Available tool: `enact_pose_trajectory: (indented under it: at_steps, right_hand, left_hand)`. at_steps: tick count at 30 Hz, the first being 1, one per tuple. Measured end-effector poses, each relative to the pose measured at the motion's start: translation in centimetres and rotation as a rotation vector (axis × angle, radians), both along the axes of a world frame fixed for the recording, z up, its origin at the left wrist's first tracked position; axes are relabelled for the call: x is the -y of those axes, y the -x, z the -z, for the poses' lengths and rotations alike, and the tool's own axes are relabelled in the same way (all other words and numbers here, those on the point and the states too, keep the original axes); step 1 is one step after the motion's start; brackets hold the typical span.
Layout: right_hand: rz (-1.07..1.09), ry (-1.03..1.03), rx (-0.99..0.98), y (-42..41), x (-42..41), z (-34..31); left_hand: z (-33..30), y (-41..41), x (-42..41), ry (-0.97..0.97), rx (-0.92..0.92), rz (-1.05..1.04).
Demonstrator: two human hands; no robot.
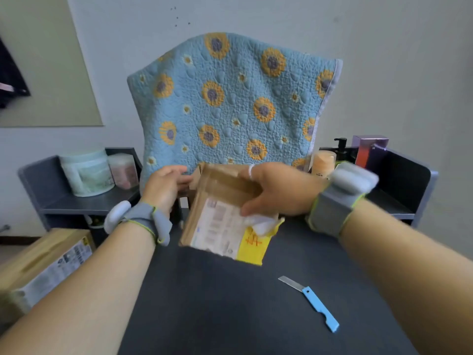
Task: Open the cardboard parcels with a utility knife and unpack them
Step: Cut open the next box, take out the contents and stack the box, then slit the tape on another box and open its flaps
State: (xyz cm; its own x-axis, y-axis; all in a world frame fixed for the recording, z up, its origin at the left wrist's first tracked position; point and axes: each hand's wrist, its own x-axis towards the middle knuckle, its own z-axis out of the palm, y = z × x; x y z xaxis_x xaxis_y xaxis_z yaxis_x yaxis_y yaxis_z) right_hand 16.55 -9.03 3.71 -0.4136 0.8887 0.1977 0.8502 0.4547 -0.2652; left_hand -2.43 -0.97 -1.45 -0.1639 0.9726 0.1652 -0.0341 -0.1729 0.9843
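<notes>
Parcel in hand: a small brown cardboard parcel with a white shipping label and a yellow sticker marked in red is held tilted above the dark grey table top, at the centre of the view, clear of the surface.
Right hand: it is closed around the parcel's 3 o'clock side, thumb pressed on the label face, fingers wrapped behind; a pale ring is seen on one finger.
Left hand: it is set at the parcel's 9 o'clock edge beside a raised flap, fingers loosely curled; whether the flap is pinched or only touched cannot be told.
Knife: a light blue utility knife with its bare steel blade extended is left lying on the table at 5 o'clock from the parcel, well apart from both hands.
Risk, blade: the exposed edge could be brushed by a forearm or by the parcel when it is set down, since the blade is not retracted.
Risk, contents: with the parcel tilted and a flap open, whatever is inside could slide out and drop.
Risk, grip: the one-sided hold may be lost if the flap is pulled hard.
Count, parcels: two are seen, the held one and a larger brown cardboard box at 8 o'clock.
Count, knives: one.
Count, hands: two, each with a grey wrist strap.
Count, jars: two pale containers on the left shelf, at 10 o'clock.
</notes>
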Motion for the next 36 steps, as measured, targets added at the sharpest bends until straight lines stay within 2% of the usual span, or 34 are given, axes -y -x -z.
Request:
enact_pose_trajectory:
  at_steps: [2, 3, 5, 6, 8, 10, 11, 13, 15, 19, 24, 28, 36]
  right_hand:
    - [-0.016, -0.018, -0.17, -0.8, 0.3, -2.3]
    - [-0.024, -0.05, -0.271, -1.1, 0.2, -3.2]
    - [-0.027, -0.177, -0.458, -1.2, -0.6, -4.2]
    - [-0.009, -0.263, -0.53, -1.1, -1.3, -4.1]
    - [0.097, -0.462, -0.563, -0.5, -3.4, -3.3]
    - [0.198, -0.572, -0.459, -0.1, -5.6, -1.8]
    - [0.223, -0.565, -0.393, 0.0, -6.6, -1.1]
    - [0.248, -0.489, -0.297, 0.1, -8.4, 0.2]
    - [0.247, -0.395, -0.241, 0.0, -9.4, 0.9]
    - [0.231, -0.199, -0.032, -0.4, -10.3, 1.4]
    - [0.248, -0.114, 0.162, 0.0, -10.5, 0.4]
    - [0.238, -0.094, 0.359, 1.2, -10.6, -0.3]
    - [0.172, -0.012, 0.458, 2.2, -10.1, 1.4]
  left_hand:
    - [0.2, 0.7, 0.0, 0.028, 0.153, -0.006]
    - [0.4, 0.9, -0.1, 0.027, 0.148, -0.021]
    - [1.1, 0.7, -0.4, -0.021, 0.017, -0.045]
    - [1.5, 0.2, -0.4, -0.076, -0.125, -0.059]
    - [2.5, -0.9, -0.7, -0.238, -0.532, -0.101]
    - [3.2, -1.3, -1.2, -0.428, -0.955, -0.152]
    - [3.4, -1.5, -1.4, -0.482, -1.116, -0.153]
    - [3.5, -1.9, -1.8, -0.493, -1.303, -0.087]
    - [3.5, -2.4, -2.3, -0.403, -1.394, -0.016]
    - [3.6, -1.5, -2.8, -0.233, -1.406, 0.02]
    - [3.9, -1.0, -2.9, -0.252, -1.215, 0.055]
    - [3.9, -0.9, -2.8, -0.241, -1.197, 0.019]
    - [3.9, -1.1, -2.6, -0.188, -1.236, 0.002]
